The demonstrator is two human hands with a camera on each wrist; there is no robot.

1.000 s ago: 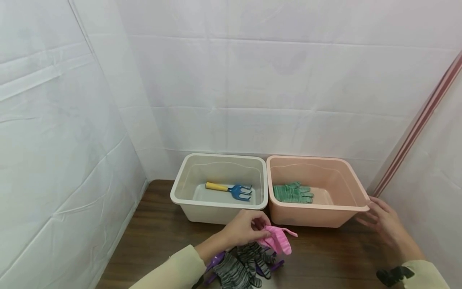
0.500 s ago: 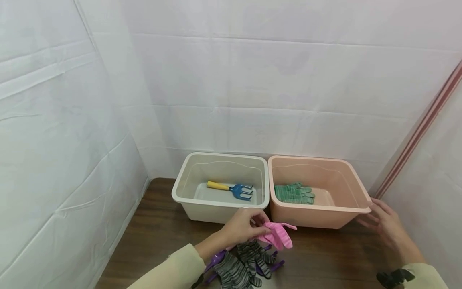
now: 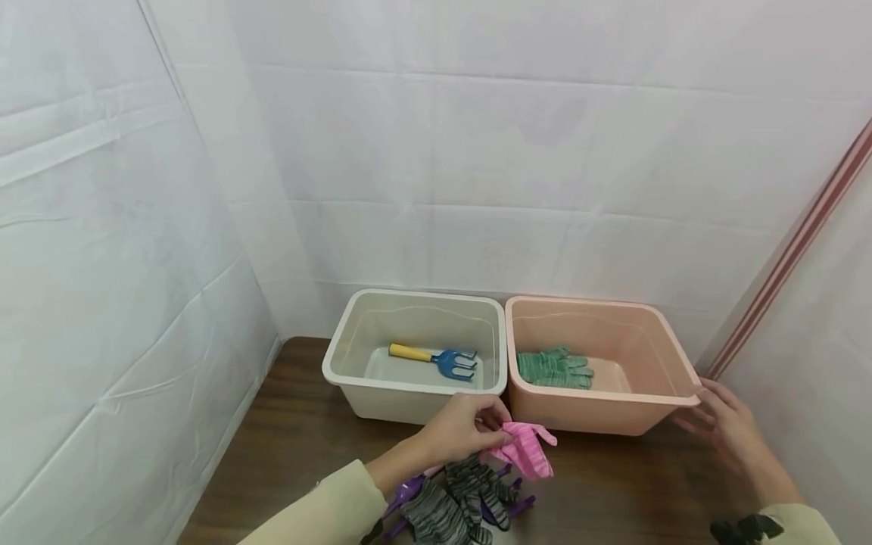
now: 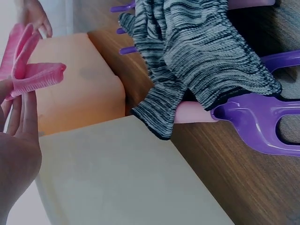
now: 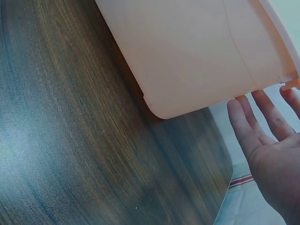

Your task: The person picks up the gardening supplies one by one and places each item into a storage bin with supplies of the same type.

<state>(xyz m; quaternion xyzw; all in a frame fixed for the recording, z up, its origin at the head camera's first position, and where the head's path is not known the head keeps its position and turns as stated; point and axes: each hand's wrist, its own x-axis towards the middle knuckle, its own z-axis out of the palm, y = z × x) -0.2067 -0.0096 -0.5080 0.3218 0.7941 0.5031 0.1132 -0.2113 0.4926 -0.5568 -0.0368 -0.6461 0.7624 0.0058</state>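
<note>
My left hand (image 3: 458, 435) pinches a pink striped knit glove (image 3: 524, 448) in front of the two bins; its fingers dangle in the head view. In the left wrist view the pink glove (image 4: 35, 70) stands up from the fingertips. Below it lie grey-and-black striped gloves (image 3: 443, 515), on top of tools with purple parts (image 4: 255, 119) and a pink handle (image 4: 193, 112). My right hand (image 3: 732, 428) is at the right end of the peach bin (image 3: 586, 412). In the right wrist view, its mostly straight fingers (image 5: 269, 115) touch the bin's outer wall near the rim.
A pale grey bin (image 3: 402, 401) stands left of the peach one and holds a hand fork (image 3: 436, 359) with a yellow handle. Green gloves (image 3: 555, 369) lie in the peach bin. White sheets (image 3: 436, 151) close off the back and sides of the brown wooden table (image 3: 272, 439).
The pink glove has turned slightly in my left hand, its loose part now hanging lower. Both hands otherwise keep nearly the same places, and the bins have not moved noticeably.
</note>
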